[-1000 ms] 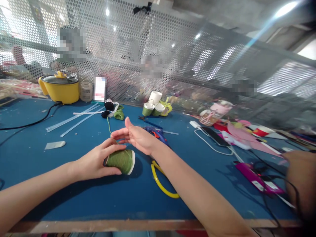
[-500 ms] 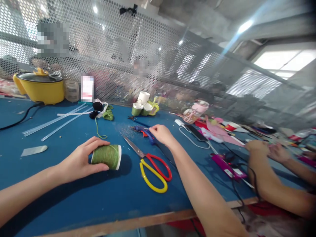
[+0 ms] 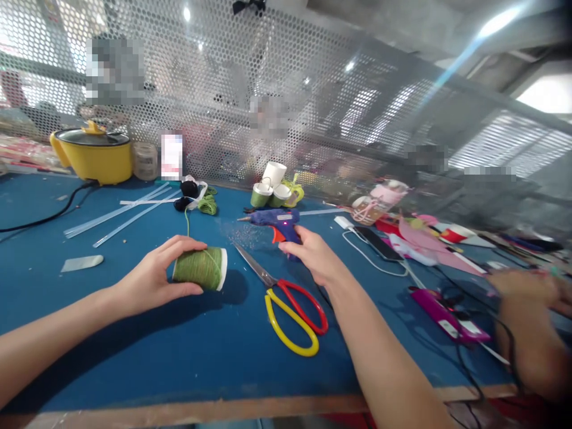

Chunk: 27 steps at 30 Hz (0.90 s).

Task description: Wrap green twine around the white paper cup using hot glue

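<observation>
My left hand (image 3: 167,271) is wrapped round a spool of green thread (image 3: 199,269), which lies on its side with its white end facing right. A green strand runs up from behind the spool. In my right hand (image 3: 313,253) is a blue glue gun (image 3: 279,219), gripped by its handle, its nozzle pointing left and a small red light showing on its body. Scissors (image 3: 270,283) with one red and one yellow handle lie on the blue table (image 3: 192,351) between my hands, blades toward the back.
White-capped green spools (image 3: 262,195) stand at the back. Clear glue sticks (image 3: 129,223) lie at left, near a yellow electric pot (image 3: 100,158). A purple power strip (image 3: 449,316) with cables sits at right, beside a phone (image 3: 378,243). A co-worker's blurred arm (image 3: 527,322) is at far right.
My right hand has taken the glue gun by its handle and raised it off the table, turning it level. My left hand still holds the spool. The view has swung slightly left.
</observation>
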Each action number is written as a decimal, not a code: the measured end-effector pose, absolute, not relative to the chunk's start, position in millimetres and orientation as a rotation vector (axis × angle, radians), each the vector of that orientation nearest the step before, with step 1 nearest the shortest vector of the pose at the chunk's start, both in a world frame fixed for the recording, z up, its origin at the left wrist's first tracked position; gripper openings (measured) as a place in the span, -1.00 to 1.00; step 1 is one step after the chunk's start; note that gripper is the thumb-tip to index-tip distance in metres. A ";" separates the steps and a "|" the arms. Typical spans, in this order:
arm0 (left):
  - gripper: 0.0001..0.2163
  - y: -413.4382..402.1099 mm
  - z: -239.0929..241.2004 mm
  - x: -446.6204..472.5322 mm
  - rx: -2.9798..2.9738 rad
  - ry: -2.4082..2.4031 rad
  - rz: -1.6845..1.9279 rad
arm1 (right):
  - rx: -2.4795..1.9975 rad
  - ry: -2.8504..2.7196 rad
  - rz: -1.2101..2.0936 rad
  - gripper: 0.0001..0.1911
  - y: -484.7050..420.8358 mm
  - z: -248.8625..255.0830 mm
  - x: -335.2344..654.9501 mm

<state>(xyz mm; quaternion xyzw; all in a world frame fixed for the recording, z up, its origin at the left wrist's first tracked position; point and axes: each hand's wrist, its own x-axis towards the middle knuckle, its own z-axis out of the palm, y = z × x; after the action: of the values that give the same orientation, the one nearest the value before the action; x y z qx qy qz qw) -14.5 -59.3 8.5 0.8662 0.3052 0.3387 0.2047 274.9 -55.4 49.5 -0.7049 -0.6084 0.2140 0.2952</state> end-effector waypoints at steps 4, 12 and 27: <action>-0.58 -56.0 7.9 -15.7 2.397 0.867 0.966 | -1.579 -1.602 0.865 -0.76 -81.9 64.7 255.3; -0.55 -46.4 5.4 -19.1 2.318 0.995 0.961 | -1.569 -1.777 0.830 -0.76 -107.0 67.2 236.8; -0.53 -43.9 2.4 -19.7 2.317 1.082 0.845 | -1.581 -2.157 0.397 -0.86 -111.2 58.7 231.1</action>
<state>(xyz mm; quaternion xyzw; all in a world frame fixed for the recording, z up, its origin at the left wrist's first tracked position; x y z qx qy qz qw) -19.7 -43.9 2.4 0.8388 0.3918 0.3060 0.2222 231.1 -111.2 58.7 -0.5709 -0.7786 0.1435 0.2172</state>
